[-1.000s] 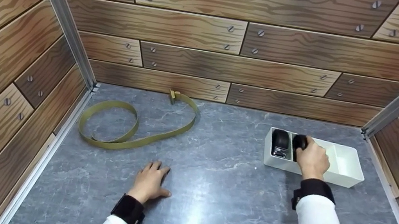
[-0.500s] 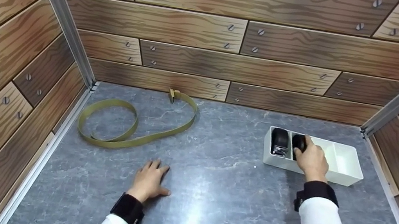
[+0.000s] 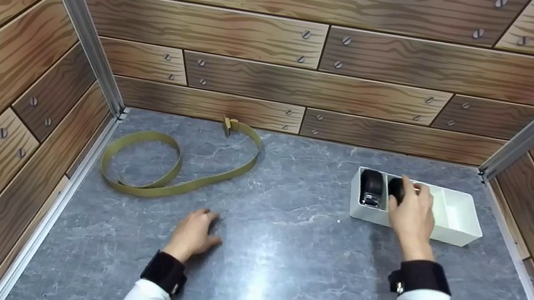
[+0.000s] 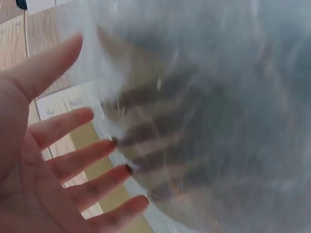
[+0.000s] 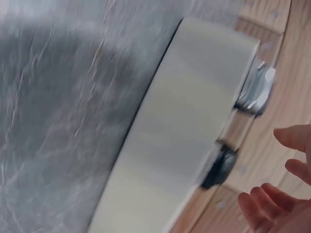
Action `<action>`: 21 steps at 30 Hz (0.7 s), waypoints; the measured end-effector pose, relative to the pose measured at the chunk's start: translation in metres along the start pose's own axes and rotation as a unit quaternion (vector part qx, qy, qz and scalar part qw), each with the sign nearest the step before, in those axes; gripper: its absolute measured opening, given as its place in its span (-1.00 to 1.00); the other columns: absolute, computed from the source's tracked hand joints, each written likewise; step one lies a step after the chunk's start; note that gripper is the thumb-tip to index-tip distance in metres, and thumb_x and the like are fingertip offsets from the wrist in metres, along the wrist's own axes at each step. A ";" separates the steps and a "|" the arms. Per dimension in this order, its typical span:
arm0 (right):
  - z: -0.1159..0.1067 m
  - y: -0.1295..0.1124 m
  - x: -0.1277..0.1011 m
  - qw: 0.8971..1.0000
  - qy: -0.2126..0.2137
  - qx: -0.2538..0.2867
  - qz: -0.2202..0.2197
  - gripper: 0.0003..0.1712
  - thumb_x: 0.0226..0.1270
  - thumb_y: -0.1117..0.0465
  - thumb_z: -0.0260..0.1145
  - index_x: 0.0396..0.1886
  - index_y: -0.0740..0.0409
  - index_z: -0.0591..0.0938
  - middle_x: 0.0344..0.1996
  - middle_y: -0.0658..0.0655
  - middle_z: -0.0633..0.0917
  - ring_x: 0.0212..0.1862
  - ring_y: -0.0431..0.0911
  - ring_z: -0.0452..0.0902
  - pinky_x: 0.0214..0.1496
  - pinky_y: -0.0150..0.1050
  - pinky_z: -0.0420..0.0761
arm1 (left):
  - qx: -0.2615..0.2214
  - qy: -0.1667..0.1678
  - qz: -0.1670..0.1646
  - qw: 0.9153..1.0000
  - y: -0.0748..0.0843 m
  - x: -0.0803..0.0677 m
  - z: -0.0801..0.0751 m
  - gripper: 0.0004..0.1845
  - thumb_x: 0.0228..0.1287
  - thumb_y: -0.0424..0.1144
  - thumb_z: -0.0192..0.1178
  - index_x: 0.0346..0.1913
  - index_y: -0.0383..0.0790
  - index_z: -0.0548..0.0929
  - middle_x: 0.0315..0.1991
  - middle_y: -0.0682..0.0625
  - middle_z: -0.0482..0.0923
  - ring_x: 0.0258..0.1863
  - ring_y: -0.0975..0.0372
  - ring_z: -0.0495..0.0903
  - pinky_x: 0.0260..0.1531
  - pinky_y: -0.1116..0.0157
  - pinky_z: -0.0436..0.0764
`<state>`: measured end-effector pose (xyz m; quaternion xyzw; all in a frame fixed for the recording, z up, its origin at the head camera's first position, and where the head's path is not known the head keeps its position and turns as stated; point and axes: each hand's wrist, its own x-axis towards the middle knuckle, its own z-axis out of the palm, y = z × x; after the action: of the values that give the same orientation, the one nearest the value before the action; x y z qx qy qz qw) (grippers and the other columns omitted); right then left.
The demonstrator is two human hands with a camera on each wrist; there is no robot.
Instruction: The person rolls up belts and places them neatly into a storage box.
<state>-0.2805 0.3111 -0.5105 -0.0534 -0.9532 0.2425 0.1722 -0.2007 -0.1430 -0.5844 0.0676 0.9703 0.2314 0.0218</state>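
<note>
My right hand (image 3: pixel 412 214) is over the second compartment from the left of a white divided box (image 3: pixel 450 234). In the right wrist view, its loosely bent fingers (image 5: pixel 278 196) are apart from the box wall (image 5: pixel 170 121) and hold nothing. A rolled black belt (image 3: pixel 372 184) with a silver buckle (image 5: pixel 257 90) sits in the leftmost compartment. Another black roll (image 3: pixel 395 186) sits in the second one, partly hidden by the hand. My left hand (image 3: pixel 195 232) has spread, relaxed fingers just above the grey surface. Nearest to it lies a long olive webbing belt (image 3: pixel 134 190), looped at one end.
The olive belt's buckle (image 3: pixel 227 125) lies close to the back wood-pattern wall (image 3: pixel 246 78). Similar side walls and metal corner rails (image 3: pixel 80 16) enclose the grey marbled surface (image 3: pixel 293 186). Dividers split the white box crosswise.
My right hand has let go of the black roll in the second compartment and risen from it. The left hand has lifted and drawn slightly back to the left. The view has shifted a little.
</note>
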 end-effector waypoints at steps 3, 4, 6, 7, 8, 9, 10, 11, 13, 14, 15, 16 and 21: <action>0.008 -0.015 -0.014 0.997 0.045 0.014 -0.058 -0.40 0.22 0.31 0.34 0.30 0.18 0.47 0.16 0.40 0.43 0.15 0.35 0.37 -0.08 0.30 0.48 | -0.007 0.073 -0.004 0.997 -0.007 0.007 -0.007 -0.51 0.10 -0.24 0.41 0.09 -0.38 0.61 0.14 -0.36 0.46 0.11 -0.23 0.46 0.08 -0.14 0.45; 0.012 -0.020 -0.019 0.995 0.053 0.019 -0.080 -0.41 0.19 0.33 0.35 0.27 0.19 0.50 0.14 0.39 0.45 0.13 0.34 0.39 -0.10 0.28 0.49 | -0.003 0.095 -0.009 0.995 -0.009 0.010 -0.010 -0.51 0.11 -0.26 0.40 0.10 -0.40 0.60 0.15 -0.37 0.45 0.13 -0.24 0.44 0.09 -0.14 0.44; 0.018 -0.030 -0.029 0.991 0.058 0.030 -0.119 -0.41 0.14 0.37 0.38 0.23 0.22 0.52 0.12 0.38 0.46 0.11 0.32 0.41 -0.11 0.23 0.51 | 0.006 0.117 -0.026 0.993 -0.015 0.017 -0.014 -0.45 0.12 -0.28 0.38 0.18 -0.42 0.54 0.21 -0.40 0.39 0.21 -0.25 0.37 0.16 -0.15 0.37; 0.022 -0.035 -0.033 0.988 0.058 0.034 -0.137 -0.41 0.11 0.39 0.39 0.20 0.23 0.54 0.11 0.38 0.47 0.10 0.30 0.42 -0.13 0.20 0.53 | 0.012 0.118 -0.034 0.992 -0.017 0.020 -0.016 -0.40 0.13 -0.28 0.37 0.24 -0.42 0.49 0.26 -0.41 0.34 0.27 -0.26 0.31 0.21 -0.15 0.32; 0.026 -0.039 -0.038 0.986 0.055 0.035 -0.153 -0.40 0.08 0.40 0.40 0.19 0.23 0.55 0.10 0.37 0.47 0.09 0.29 0.43 -0.14 0.18 0.54 | 0.018 0.112 -0.046 0.993 -0.020 0.022 -0.018 -0.35 0.15 -0.26 0.36 0.30 -0.40 0.44 0.31 -0.42 0.28 0.33 -0.27 0.22 0.25 -0.16 0.25; 0.029 -0.043 -0.042 0.984 0.050 0.037 -0.164 -0.40 0.06 0.41 0.41 0.18 0.22 0.55 0.10 0.35 0.48 0.08 0.26 0.44 -0.19 0.15 0.56 | 0.024 0.101 -0.057 0.993 -0.024 0.024 -0.019 -0.29 0.18 -0.23 0.36 0.36 -0.39 0.38 0.36 -0.42 0.22 0.38 -0.28 0.14 0.29 -0.18 0.18; 0.032 -0.046 -0.045 0.983 0.046 0.041 -0.176 -0.40 0.04 0.42 0.42 0.17 0.23 0.56 0.09 0.34 0.49 0.06 0.24 0.46 -0.19 0.12 0.57 | 0.029 0.086 -0.069 0.993 -0.026 0.026 -0.020 -0.25 0.21 -0.19 0.35 0.41 -0.37 0.31 0.40 -0.42 0.16 0.41 -0.28 0.05 0.32 -0.18 0.10; 0.035 -0.049 -0.048 0.981 0.040 0.043 -0.185 -0.40 0.03 0.42 0.44 0.16 0.23 0.57 0.08 0.33 0.49 0.05 0.23 0.47 -0.19 0.11 0.57 | 0.033 0.071 -0.080 0.994 -0.029 0.028 -0.020 -0.22 0.23 -0.16 0.33 0.44 -0.35 0.26 0.43 -0.41 0.11 0.44 -0.28 -0.02 0.34 -0.19 0.03; 0.041 -0.054 -0.053 0.979 0.027 0.041 -0.200 -0.40 0.02 0.40 0.46 0.15 0.21 0.58 0.07 0.31 0.51 0.03 0.19 0.50 -0.23 0.07 0.59 | 0.037 0.052 -0.094 0.994 -0.034 0.029 -0.020 -0.20 0.26 -0.12 0.32 0.46 -0.35 0.22 0.44 -0.40 0.08 0.46 -0.28 -0.10 0.34 -0.22 -0.03; 0.043 -0.056 -0.055 0.978 0.019 0.041 -0.204 -0.40 0.03 0.39 0.46 0.16 0.20 0.58 0.07 0.29 0.51 0.02 0.17 0.51 -0.23 0.06 0.59 | 0.040 0.050 -0.096 0.993 -0.036 0.029 -0.019 -0.20 0.26 -0.12 0.32 0.45 -0.35 0.23 0.43 -0.41 0.10 0.45 -0.28 -0.09 0.34 -0.24 -0.03; 0.045 -0.057 -0.057 0.977 0.010 0.041 -0.207 -0.40 0.05 0.38 0.46 0.16 0.19 0.58 0.07 0.28 0.51 0.01 0.16 0.52 -0.24 0.05 0.60 | 0.041 0.052 -0.095 0.993 -0.037 0.029 -0.019 -0.22 0.26 -0.13 0.33 0.44 -0.37 0.25 0.41 -0.42 0.14 0.45 -0.28 -0.06 0.33 -0.25 -0.02; 0.047 -0.059 -0.059 0.977 0.000 0.041 -0.210 -0.40 0.05 0.38 0.46 0.17 0.18 0.58 0.07 0.27 0.51 0.01 0.15 0.52 -0.24 0.03 0.60 | 0.043 0.055 -0.093 0.993 -0.037 0.029 -0.018 -0.23 0.25 -0.14 0.33 0.42 -0.39 0.27 0.39 -0.42 0.17 0.44 -0.28 -0.01 0.32 -0.25 -0.01; 0.055 -0.066 -0.071 0.971 -0.064 0.037 -0.226 -0.35 0.06 0.38 0.45 0.22 0.15 0.54 0.10 0.23 0.51 -0.09 0.11 0.57 -0.31 -0.05 0.62 | 0.057 0.071 -0.061 0.994 -0.026 0.026 -0.014 -0.36 0.20 -0.22 0.35 0.29 -0.43 0.42 0.21 -0.41 0.38 0.29 -0.26 0.28 0.29 -0.25 0.11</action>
<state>-0.2350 0.2158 -0.5455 0.1854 -0.9401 0.2350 0.1634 -0.2302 -0.1688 -0.5844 -0.0074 0.9832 0.1783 -0.0369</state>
